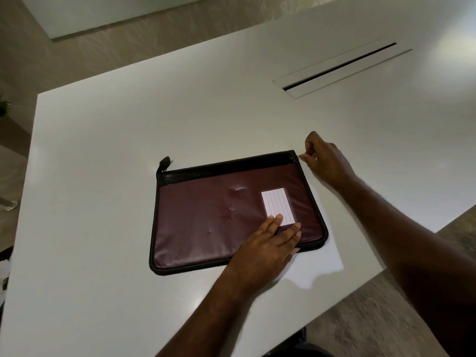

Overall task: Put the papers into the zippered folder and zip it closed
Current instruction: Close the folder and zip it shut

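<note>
A maroon zippered folder (206, 217) with black trim and a white lined label lies flat on the white table (103, 176). White papers (327, 264) lie under it, showing past its right and near edges. My left hand (268, 248) rests flat on the folder's near right part, fingers touching the label. My right hand (324, 161) is at the folder's far right corner, thumb and finger pinched on the small metal zipper pull (298, 156). A black tab sticks out at the folder's far left corner.
A long cable slot (340, 69) is set into the table at the far right. The table's near right edge runs diagonally past my right forearm, with wood-look floor beyond. Another white surface stands across the gap at the far left.
</note>
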### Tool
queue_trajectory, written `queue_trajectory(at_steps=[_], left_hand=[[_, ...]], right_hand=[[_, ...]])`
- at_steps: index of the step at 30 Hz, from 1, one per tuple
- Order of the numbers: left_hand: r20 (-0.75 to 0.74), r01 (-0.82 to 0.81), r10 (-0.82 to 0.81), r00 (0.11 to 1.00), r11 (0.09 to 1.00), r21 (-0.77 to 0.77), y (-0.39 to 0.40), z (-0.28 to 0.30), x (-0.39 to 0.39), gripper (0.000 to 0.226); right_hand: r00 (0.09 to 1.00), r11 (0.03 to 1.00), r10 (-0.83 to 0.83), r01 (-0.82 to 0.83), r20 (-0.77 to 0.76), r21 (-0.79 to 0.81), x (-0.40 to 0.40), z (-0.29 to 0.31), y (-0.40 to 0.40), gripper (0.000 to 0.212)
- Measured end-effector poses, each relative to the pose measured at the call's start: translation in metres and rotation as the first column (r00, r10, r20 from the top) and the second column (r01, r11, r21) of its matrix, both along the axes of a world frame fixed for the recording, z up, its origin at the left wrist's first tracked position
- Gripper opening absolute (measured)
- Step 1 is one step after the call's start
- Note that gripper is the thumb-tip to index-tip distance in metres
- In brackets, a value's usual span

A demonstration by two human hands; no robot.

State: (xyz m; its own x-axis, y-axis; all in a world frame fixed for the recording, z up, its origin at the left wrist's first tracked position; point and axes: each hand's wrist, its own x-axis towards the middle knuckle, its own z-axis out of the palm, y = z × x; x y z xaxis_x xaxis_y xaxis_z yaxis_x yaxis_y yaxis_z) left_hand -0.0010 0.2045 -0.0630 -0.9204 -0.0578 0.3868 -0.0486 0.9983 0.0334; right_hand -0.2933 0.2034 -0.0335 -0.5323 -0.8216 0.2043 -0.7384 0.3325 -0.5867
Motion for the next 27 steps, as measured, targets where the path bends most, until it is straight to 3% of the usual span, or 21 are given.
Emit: queue_trajectory(at_steps=[9, 14, 19, 23, 27], left_hand=[[-0.013, -0.007, 0.007, 1.0, 1.0, -0.001, 0.001, 0.002, -0.001, 0.039], [0.019, -0.062, 0.059, 0.998, 0.97, 0.234, -0.003, 0.006, -0.003, 0.04], [-0.008, -0.066, 0.074, 0.997, 0.932, 0.356, -0.034, 0.023, -0.002, 0.037], [0.003, -0.185, 0.199, 0.98, 0.906, 0.381, -0.08, 0.036, -0.006, 0.036], [-0.009, -0.29, 0.309, 0.951, 0.901, 0.324, -0.139, 0.043, -0.01, 0.033]], right_hand=[[1.0, 1.0, -0.02, 0.02, -0.01, -0.006, -0.004, -0.007, -0.01, 0.033], [0.997, 0.998, -0.052, 0.055, 0.061, -0.043, -0.003, -0.012, -0.001, 0.024], [0.992, 0.988, -0.074, 0.087, 0.102, -0.129, 0.013, -0.009, 0.023, 0.022], [0.949, 0.97, -0.124, 0.177, 0.289, -0.167, 0.049, 0.008, 0.043, 0.015], [0.911, 0.991, -0.037, 0.086, 0.411, -0.102, 0.087, 0.026, 0.063, 0.016]])
